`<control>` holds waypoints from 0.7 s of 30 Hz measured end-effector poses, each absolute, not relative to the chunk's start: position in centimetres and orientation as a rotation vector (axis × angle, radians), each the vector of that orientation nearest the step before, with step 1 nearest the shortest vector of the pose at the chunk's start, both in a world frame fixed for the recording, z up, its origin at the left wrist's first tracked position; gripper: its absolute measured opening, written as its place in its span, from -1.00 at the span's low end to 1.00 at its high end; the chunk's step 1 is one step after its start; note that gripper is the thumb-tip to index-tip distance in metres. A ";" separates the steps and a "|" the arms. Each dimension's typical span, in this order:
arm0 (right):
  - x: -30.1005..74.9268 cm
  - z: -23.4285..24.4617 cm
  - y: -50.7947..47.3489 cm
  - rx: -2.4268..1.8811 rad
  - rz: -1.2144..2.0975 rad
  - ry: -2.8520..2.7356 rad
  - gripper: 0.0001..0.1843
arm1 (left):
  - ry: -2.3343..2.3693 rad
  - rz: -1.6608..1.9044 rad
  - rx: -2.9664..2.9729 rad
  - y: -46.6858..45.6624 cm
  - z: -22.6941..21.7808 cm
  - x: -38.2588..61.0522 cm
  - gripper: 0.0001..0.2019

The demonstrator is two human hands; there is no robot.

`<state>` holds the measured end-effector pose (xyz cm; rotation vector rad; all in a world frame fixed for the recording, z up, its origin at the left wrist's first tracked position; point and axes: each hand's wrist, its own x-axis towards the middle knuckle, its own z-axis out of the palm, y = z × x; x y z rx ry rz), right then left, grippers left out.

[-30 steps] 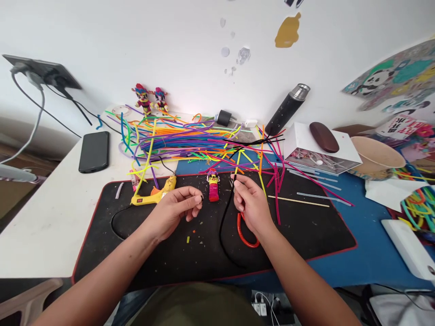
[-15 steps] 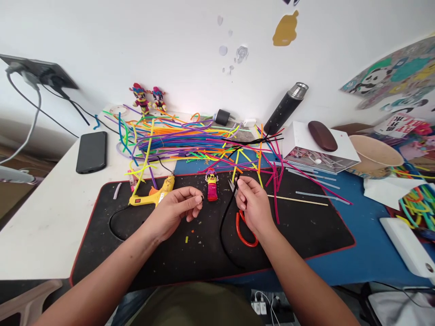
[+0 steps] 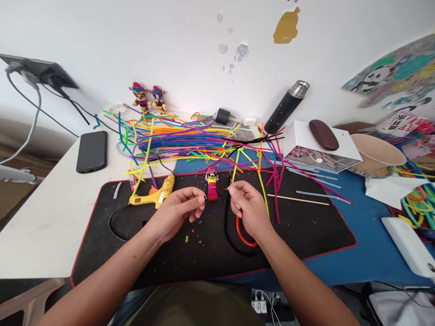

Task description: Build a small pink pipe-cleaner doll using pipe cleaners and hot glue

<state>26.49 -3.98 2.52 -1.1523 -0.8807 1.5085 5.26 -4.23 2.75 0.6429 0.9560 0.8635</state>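
Observation:
My left hand (image 3: pixel 185 206) is closed in a pinch on a small dark piece, only a speck of which shows at the fingertips. To its right, my right hand (image 3: pixel 249 203) pinches near the upper end of a black pipe cleaner (image 3: pixel 226 224), which curves down over the mat. Under that hand lies a tool with a red looped handle (image 3: pixel 245 239), apparently scissors; its metal tip shows just past the fingers and the rest is covered. Between the hands, a small pipe-cleaner figure (image 3: pixel 212 188) with a magenta body and yellow face lies on the black mat (image 3: pixel 204 260).
A yellow glue gun (image 3: pixel 154 194) lies left of my left hand, its cable curling over the mat. Behind are heaped colourful pipe cleaners (image 3: pixel 183 140), two finished figures (image 3: pixel 140 98) and a black flask (image 3: pixel 285 108). A phone (image 3: pixel 91 151) is at left, a white box (image 3: pixel 322 149) at right.
My right hand has shifted slightly left and down, and the black pipe cleaner's lower end has swung up and right. My left hand has moved slightly right, still pinching.

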 end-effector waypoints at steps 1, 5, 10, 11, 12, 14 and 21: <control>26.3 2.6 -4.2 -1.144 1.532 -0.935 -0.64 | 0.954 0.864 0.637 -4.3 2.7 5.4 -0.63; 25.5 2.9 -5.0 -1.134 1.570 -1.123 -0.70 | 0.947 0.870 0.609 -4.4 2.8 6.0 -0.61; 24.7 2.9 -5.1 -1.144 1.450 -1.272 -0.78 | 0.964 0.905 0.529 -4.5 3.5 6.7 -0.57; 24.6 2.9 -5.1 -1.144 1.424 -1.302 -0.80 | 0.965 0.906 0.522 -4.5 3.6 6.8 -0.56; 24.5 2.9 -5.1 -1.147 1.402 -1.328 -0.81 | 0.965 0.904 0.519 -4.5 3.7 6.8 -0.56; 24.4 2.9 -5.2 -1.159 1.372 -1.365 -0.83 | 0.966 0.895 0.523 -4.5 3.9 6.8 -0.56; 24.4 2.6 -5.1 -1.189 1.305 -1.413 -0.87 | 0.978 0.865 0.572 -4.7 3.6 6.8 -0.58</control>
